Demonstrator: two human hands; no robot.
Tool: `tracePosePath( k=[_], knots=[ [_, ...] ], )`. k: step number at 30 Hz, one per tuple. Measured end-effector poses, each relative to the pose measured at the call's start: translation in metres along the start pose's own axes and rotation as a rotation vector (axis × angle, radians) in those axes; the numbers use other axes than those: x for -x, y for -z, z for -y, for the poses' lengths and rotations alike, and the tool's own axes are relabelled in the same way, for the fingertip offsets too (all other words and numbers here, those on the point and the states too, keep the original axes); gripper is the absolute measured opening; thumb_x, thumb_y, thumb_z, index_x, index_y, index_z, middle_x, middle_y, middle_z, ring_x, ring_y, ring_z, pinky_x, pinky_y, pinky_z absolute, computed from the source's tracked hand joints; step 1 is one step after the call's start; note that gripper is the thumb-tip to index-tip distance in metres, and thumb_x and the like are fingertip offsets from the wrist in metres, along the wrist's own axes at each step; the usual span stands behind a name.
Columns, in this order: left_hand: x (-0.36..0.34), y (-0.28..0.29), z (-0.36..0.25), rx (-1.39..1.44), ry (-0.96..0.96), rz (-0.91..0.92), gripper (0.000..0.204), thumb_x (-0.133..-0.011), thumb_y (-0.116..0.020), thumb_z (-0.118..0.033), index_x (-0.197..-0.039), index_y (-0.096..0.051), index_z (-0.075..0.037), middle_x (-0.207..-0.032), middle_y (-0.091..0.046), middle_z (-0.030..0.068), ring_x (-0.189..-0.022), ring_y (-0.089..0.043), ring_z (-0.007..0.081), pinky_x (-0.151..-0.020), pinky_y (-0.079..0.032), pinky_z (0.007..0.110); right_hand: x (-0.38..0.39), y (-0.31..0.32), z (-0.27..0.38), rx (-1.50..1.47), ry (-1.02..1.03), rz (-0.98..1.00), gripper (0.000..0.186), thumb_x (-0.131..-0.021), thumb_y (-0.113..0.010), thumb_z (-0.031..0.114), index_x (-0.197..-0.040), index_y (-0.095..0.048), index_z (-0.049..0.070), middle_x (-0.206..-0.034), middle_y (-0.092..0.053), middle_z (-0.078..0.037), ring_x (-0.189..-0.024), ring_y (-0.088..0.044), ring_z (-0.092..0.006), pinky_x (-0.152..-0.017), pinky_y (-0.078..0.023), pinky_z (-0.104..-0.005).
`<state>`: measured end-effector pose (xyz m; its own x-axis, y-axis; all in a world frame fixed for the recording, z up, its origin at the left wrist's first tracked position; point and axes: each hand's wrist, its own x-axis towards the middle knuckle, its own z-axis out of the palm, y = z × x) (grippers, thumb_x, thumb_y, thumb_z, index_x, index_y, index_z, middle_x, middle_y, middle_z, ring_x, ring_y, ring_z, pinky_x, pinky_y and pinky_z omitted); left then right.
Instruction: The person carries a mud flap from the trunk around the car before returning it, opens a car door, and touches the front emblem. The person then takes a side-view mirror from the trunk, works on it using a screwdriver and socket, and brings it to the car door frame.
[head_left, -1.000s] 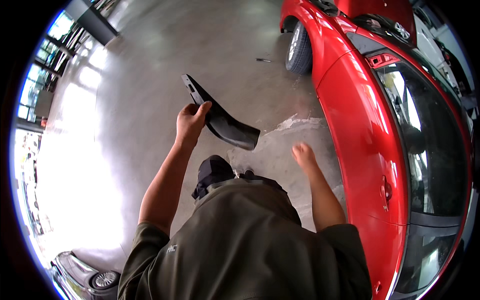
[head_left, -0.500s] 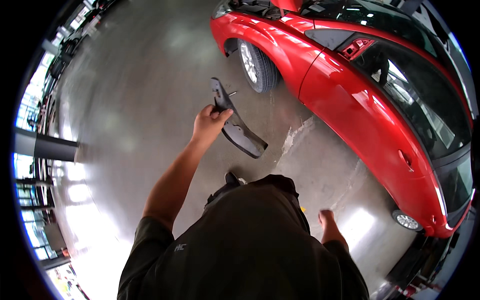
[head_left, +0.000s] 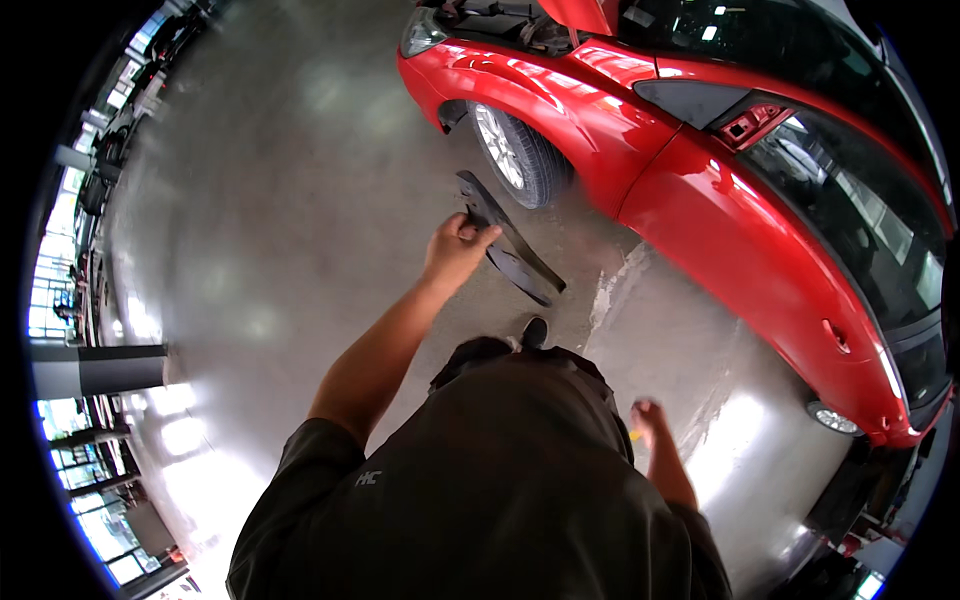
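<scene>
My left hand is raised in front of me and grips a long curved black plastic panel, which slants down to the right. The panel hangs in the air close to the front wheel of a red car. My right hand hangs low by my side, small in view, with something small and yellowish at its fingers that I cannot make out. My dark shirt fills the bottom of the view.
The red car stands to my right with its bonnet raised and its side running down to the lower right. Glossy grey concrete floor spreads to the left. A pillar and bright windows line the far left edge.
The view has swung so the car's front wheel and nose now lie ahead. My left hand still holds the panel. My right hand has dropped from in front of me to my side.
</scene>
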<state>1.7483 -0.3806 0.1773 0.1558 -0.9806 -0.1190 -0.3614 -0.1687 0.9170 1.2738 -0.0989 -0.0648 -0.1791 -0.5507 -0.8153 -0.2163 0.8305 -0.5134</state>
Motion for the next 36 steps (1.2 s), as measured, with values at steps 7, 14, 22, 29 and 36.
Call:
tracePosePath(
  k=[7,14,22,29,36],
  knots=[
    [-0.101,0.070,0.005,0.085,0.050,-0.055,0.036,-0.084,-0.079,-0.029,-0.093,-0.063,0.001,-0.086,-0.065,0.0039,-0.073,-0.058,0.0098,-0.066,-0.050,0.028,-0.017,-0.054,0.301,-0.191,0.552,-0.108,0.028,-0.095,-0.058,0.014,-0.119,-0.064,0.001,-0.095,-0.071,-0.007,-0.082,-0.065,-0.0154,-0.073,-0.052,-0.0291],
    [-0.209,0.062,0.034,-0.010,-0.148,0.213,0.038,-0.081,-0.082,-0.029,-0.091,-0.063,0.003,-0.084,-0.068,0.0073,-0.075,-0.063,0.0149,-0.069,-0.050,0.031,-0.016,-0.145,0.264,-0.305,0.285,-0.252,0.024,-0.098,-0.053,0.016,-0.117,-0.065,0.007,-0.087,-0.067,-0.004,-0.072,-0.059,-0.0114,-0.063,-0.047,-0.0265],
    [-0.294,0.076,0.037,-0.027,-0.034,0.368,0.048,-0.081,-0.079,-0.044,-0.073,-0.061,0.000,-0.063,-0.061,0.0050,-0.056,-0.061,0.0150,-0.055,-0.050,0.031,0.125,-0.330,0.117,-0.292,-0.548,-0.141,0.012,-0.094,-0.056,0.012,-0.083,-0.061,0.012,-0.067,-0.055,0.000,-0.051,-0.050,-0.0115,-0.041,-0.038,-0.0277],
    [-0.315,0.075,0.031,-0.047,0.226,0.538,0.045,-0.085,-0.076,-0.047,-0.074,-0.062,-0.005,-0.066,-0.062,0.0017,-0.051,-0.056,0.0094,-0.046,-0.043,0.024,0.152,-0.400,0.176,-0.652,-0.386,-0.347,0.025,-0.096,-0.059,0.019,-0.118,-0.063,0.008,-0.092,-0.068,-0.004,-0.077,-0.063,-0.0133,-0.066,-0.051,-0.0301],
    [-0.289,0.062,0.012,-0.017,0.213,0.645,0.046,-0.085,-0.075,-0.050,-0.075,-0.063,-0.007,-0.066,-0.064,0.0031,-0.050,-0.055,0.0096,-0.044,-0.039,0.024,0.129,-0.388,0.203,-0.500,-0.035,-0.392,0.032,-0.096,-0.061,0.020,-0.124,-0.061,0.003,-0.100,-0.069,-0.006,-0.083,-0.064,-0.0150,-0.071,-0.051,-0.0291]
  ],
)
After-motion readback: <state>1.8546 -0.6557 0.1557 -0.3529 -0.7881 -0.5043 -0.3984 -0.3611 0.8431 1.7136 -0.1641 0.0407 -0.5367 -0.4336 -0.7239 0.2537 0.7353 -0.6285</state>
